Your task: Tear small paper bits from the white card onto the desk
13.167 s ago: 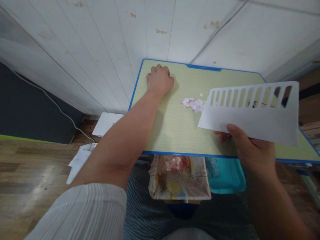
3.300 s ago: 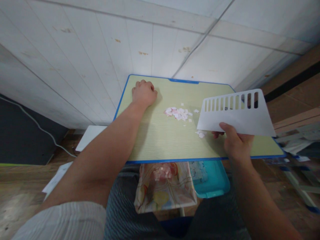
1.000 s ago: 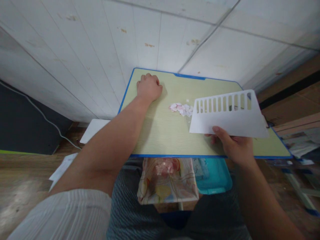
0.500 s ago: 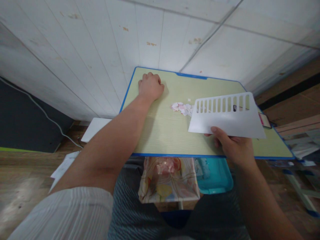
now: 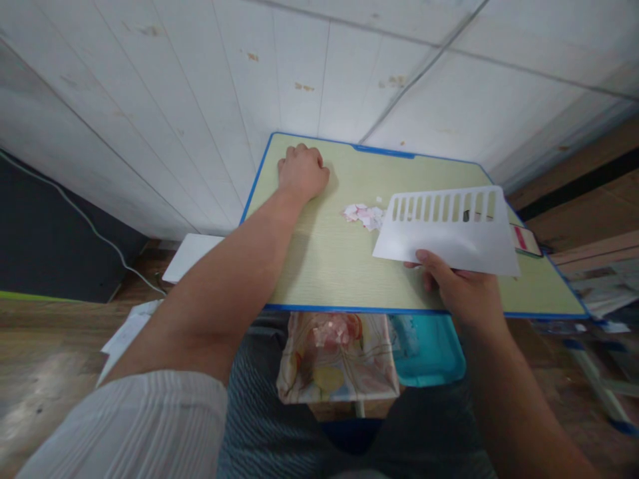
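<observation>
Card (image 5: 456, 244), smooth, white and slotted along its far side, was pinched between the thumb and fingers of the right hand (image 5: 462, 287), over the right half of the table (image 5: 329, 266). Angular paper scraps (image 5: 365, 217) lay heaped beside its left end. The left hand (image 5: 304, 173) rested clenched on the tabletop, pale yellow, finely grained, blue-edged. Behind rose a white planked wall (image 5: 170, 100); below sat a patterned box (image 5: 349, 392) and a turquoise tray (image 5: 439, 359).

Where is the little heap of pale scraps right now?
In the head view, the pale scraps lie on the blue-edged table near mid-picture, between the left hand and the white slotted sheet that the right hand holds.
</observation>
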The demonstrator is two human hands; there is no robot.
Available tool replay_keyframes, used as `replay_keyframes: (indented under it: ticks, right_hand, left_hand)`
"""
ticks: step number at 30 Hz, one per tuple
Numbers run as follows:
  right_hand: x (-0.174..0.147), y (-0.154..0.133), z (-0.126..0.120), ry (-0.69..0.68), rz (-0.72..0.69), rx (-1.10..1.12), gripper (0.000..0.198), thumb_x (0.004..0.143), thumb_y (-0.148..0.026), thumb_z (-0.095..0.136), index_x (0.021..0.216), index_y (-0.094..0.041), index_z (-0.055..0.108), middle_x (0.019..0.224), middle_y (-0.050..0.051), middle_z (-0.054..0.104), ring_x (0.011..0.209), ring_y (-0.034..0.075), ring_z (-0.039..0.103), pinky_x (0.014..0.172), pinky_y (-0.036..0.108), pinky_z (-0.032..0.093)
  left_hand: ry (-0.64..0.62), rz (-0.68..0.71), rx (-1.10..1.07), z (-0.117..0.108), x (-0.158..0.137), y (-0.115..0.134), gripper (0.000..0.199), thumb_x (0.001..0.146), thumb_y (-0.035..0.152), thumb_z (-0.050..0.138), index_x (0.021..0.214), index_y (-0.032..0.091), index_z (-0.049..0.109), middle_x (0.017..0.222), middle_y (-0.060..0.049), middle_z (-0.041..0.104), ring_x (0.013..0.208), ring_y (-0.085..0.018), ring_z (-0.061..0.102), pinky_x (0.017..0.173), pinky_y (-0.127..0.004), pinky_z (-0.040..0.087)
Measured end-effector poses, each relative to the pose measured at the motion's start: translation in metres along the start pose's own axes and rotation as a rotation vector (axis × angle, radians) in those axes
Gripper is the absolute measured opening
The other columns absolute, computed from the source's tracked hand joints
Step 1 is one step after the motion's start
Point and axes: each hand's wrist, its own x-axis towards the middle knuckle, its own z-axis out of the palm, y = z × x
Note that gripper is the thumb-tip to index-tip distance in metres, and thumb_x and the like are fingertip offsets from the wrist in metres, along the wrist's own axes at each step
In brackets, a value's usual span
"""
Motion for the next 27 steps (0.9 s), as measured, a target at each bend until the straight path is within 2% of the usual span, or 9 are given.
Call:
replay_keyframes:
  ticks: [4, 7, 10, 12, 15, 17, 21, 27]
  right_hand:
    - [-0.004, 0.000, -0.001, -0.038, -0.007, 0.010, 0.041, 0.097, -0.057, 0.082, 0.068, -0.027, 0.080, 0.053, -0.002, 0.059, 0.049, 0.020, 0.053, 0.058, 0.038, 0.052]
    - [-0.005, 0.003, 0.000, -0.022, -0.028, 0.015, 0.040, 0.094, -0.054, 0.084, 0.065, -0.029, 0.074, 0.056, -0.001, 0.062, 0.054, 0.022, 0.060, 0.069, 0.041, 0.060]
    - [-0.009, 0.008, 0.002, 0.040, -0.051, 0.023, 0.037, 0.090, -0.053, 0.088, 0.067, -0.030, 0.070, 0.066, 0.002, 0.071, 0.074, 0.029, 0.075, 0.091, 0.047, 0.068]
    - [-0.015, 0.009, 0.002, 0.096, -0.069, 0.015, 0.031, 0.088, -0.054, 0.089, 0.075, -0.030, 0.075, 0.081, 0.005, 0.081, 0.093, 0.034, 0.082, 0.105, 0.052, 0.068]
    - [-0.029, 0.010, 0.003, 0.143, -0.086, -0.018, 0.027, 0.090, -0.056, 0.089, 0.092, -0.029, 0.084, 0.102, 0.009, 0.089, 0.117, 0.038, 0.084, 0.120, 0.057, 0.063]
    - [-0.039, 0.009, 0.004, 0.177, -0.067, -0.031, 0.031, 0.090, -0.057, 0.090, 0.100, -0.028, 0.087, 0.110, 0.011, 0.090, 0.125, 0.041, 0.083, 0.126, 0.062, 0.059]
    - [-0.059, 0.009, 0.008, 0.247, -0.035, -0.042, 0.041, 0.090, -0.059, 0.091, 0.114, -0.026, 0.089, 0.120, 0.014, 0.091, 0.126, 0.042, 0.083, 0.127, 0.063, 0.060]
    - [-0.070, 0.011, 0.012, 0.287, -0.013, -0.056, 0.043, 0.090, -0.061, 0.091, 0.111, -0.024, 0.088, 0.119, 0.016, 0.091, 0.125, 0.042, 0.083, 0.124, 0.065, 0.062]
  left_hand:
    - [-0.005, 0.002, -0.010, -0.001, 0.000, 0.000, 0.029, 0.105, 0.033, 0.079, 0.132, 0.029, 0.089, 0.152, -0.016, 0.077, 0.157, -0.047, 0.058, 0.133, -0.067, 0.050]
    - [-0.001, 0.004, -0.014, -0.001, 0.000, 0.000, 0.029, 0.106, 0.033, 0.078, 0.132, 0.030, 0.089, 0.150, -0.016, 0.078, 0.157, -0.046, 0.058, 0.133, -0.066, 0.051]
    - [-0.005, 0.000, -0.022, 0.000, 0.001, -0.001, 0.028, 0.106, 0.034, 0.078, 0.130, 0.029, 0.089, 0.150, -0.016, 0.077, 0.158, -0.047, 0.058, 0.134, -0.066, 0.050]
    - [-0.009, -0.002, -0.015, 0.001, 0.002, -0.002, 0.026, 0.106, 0.033, 0.076, 0.129, 0.029, 0.089, 0.152, -0.015, 0.077, 0.158, -0.046, 0.057, 0.134, -0.065, 0.050]
    - [-0.011, -0.003, -0.004, 0.002, 0.003, -0.002, 0.027, 0.105, 0.031, 0.074, 0.127, 0.030, 0.088, 0.153, -0.014, 0.076, 0.158, -0.046, 0.057, 0.134, -0.066, 0.050]
    - [-0.010, -0.005, -0.006, 0.002, 0.003, -0.002, 0.028, 0.103, 0.031, 0.074, 0.127, 0.031, 0.089, 0.152, -0.014, 0.077, 0.157, -0.048, 0.057, 0.134, -0.068, 0.049]
    - [-0.014, -0.010, -0.017, 0.002, 0.003, -0.002, 0.030, 0.102, 0.033, 0.074, 0.129, 0.032, 0.088, 0.151, -0.014, 0.077, 0.158, -0.049, 0.055, 0.134, -0.072, 0.048]
    - [-0.037, -0.020, -0.047, 0.000, 0.002, 0.000, 0.034, 0.104, 0.036, 0.074, 0.134, 0.034, 0.088, 0.154, -0.014, 0.076, 0.162, -0.048, 0.053, 0.137, -0.072, 0.045]
